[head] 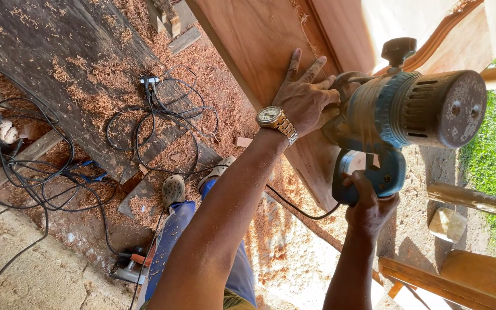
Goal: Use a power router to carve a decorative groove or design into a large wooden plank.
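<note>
Hands apart: right (pixel 368 209) grips router (pixel 409 115) handle, left (pixel 305 97) flat on board (pixel 259 40) beside it.

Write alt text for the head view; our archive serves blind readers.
A person's right hand grips the handle of a blue power router on a wooden board, while the left hand, wearing a gold wristwatch, steadies its base. Sawdust and black cables cover the floor below.

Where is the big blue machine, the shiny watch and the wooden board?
blue router (pixel 414 109), head view, on its motor body.
gold wristwatch (pixel 271 116), head view, on its dial.
wooden board (pixel 259 40), head view, on its bare face.
</note>
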